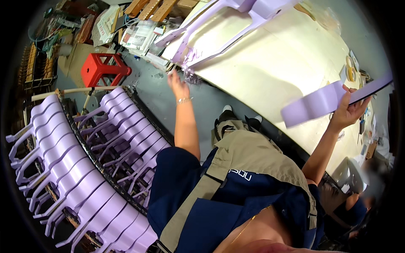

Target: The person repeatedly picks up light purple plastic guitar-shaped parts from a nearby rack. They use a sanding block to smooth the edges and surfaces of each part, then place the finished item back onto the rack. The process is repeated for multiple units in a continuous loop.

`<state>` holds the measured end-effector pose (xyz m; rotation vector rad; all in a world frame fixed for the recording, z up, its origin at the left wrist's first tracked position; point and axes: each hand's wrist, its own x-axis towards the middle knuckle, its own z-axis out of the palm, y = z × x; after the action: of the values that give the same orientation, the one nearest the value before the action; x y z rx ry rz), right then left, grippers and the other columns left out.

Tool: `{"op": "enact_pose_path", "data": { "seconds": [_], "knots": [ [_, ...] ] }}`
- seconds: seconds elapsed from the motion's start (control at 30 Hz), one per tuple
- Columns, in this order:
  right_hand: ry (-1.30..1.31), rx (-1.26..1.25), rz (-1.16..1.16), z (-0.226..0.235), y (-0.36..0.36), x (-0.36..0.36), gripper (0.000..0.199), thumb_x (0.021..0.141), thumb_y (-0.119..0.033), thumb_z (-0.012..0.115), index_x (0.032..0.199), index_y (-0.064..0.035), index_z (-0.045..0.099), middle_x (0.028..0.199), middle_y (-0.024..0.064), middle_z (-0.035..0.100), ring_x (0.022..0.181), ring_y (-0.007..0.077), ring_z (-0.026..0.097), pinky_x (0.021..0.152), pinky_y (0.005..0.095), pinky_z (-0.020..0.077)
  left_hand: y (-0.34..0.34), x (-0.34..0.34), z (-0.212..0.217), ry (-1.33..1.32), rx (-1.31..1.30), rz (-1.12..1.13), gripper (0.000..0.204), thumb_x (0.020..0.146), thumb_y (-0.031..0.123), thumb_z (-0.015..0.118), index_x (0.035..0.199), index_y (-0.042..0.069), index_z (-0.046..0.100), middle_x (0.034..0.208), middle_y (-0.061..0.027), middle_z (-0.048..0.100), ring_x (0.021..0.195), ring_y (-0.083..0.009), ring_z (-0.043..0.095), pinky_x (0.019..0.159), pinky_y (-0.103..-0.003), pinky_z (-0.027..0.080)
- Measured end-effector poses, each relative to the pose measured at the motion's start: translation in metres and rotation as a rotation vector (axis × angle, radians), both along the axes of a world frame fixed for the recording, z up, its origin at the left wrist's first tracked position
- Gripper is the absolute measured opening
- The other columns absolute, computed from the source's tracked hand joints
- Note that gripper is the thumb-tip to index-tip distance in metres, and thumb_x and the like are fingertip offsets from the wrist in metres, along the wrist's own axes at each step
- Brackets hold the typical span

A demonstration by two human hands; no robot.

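My right hand (351,110) is closed round a lavender ukulele or small guitar (314,103) near where its neck meets the body. The waisted body points left over the table, and the neck with a dark stripe runs off to the upper right. No strings show on it. Off the table's left corner, my left hand (179,87) reaches out with fingers apart and nothing visible in them. Close to its fingertips hangs a tangle of purple shreds (192,76). Beyond lie more lavender instruments (253,19), their headstocks with small holes near the table's edge.
A pale table (270,71) spans the upper right, with tape rolls (350,69) at its far side. On my left stands a rack of several lavender instruments (76,168). A red stool (103,69) and stacked papers (141,38) stand beyond. Another person (350,211) sits at lower right.
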<state>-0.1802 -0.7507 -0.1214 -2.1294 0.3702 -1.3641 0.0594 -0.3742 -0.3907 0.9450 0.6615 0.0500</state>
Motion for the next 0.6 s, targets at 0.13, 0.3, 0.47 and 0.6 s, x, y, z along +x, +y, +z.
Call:
{"op": "enact_pose_path", "data": {
  "seconds": [0.13,0.3,0.47,0.6],
  "knots": [
    [0.201,0.409,0.162,0.015,-0.014,-0.029,0.055,0.088,-0.006,0.052,0.138,0.001,0.032,0.094,0.0105,0.057,0.083,0.0181,0.06,0.081,0.0317,0.0463,-0.013,-0.069,0.034,0.087,0.293,0.198,0.032,0.092,0.037,0.049,0.106,0.008,0.045,0.093,-0.0014,0.044,0.082,-0.0124,0.04,0.08,-0.032,0.032],
    [0.516,0.728,0.445,-0.052,-0.026,-0.084,0.054,0.084,-0.004,0.056,0.136,-0.0029,0.039,0.101,0.0079,0.058,0.081,0.0138,0.062,0.074,0.0278,0.0485,-0.116,-0.155,0.085,-0.438,0.373,-0.578,0.018,0.093,0.017,0.048,0.107,0.005,0.047,0.097,-0.0037,0.049,0.083,-0.0128,0.046,0.077,-0.028,0.039],
    [0.713,1.192,0.498,-0.102,-0.033,-0.11,0.059,0.086,-0.012,0.061,0.14,-0.0088,0.036,0.096,0.0087,0.058,0.073,0.0128,0.06,0.071,0.029,0.0489,-0.232,-0.217,0.104,-0.163,-0.131,-1.296,0.044,0.096,0.035,0.042,0.124,0.002,0.041,0.115,-0.0087,0.049,0.108,-0.0173,0.049,0.095,-0.035,0.041],
    [0.643,1.242,0.626,-0.136,-0.063,-0.098,0.053,0.089,-0.016,0.058,0.138,-0.0086,0.04,0.105,0.0052,0.056,0.09,0.0133,0.055,0.079,0.0289,0.0453,-0.31,-0.238,0.102,0.024,-0.221,-1.403,0.053,0.097,0.042,0.038,0.132,0.003,0.034,0.122,-0.0105,0.047,0.113,-0.0185,0.047,0.096,-0.034,0.039]
  ]
}}
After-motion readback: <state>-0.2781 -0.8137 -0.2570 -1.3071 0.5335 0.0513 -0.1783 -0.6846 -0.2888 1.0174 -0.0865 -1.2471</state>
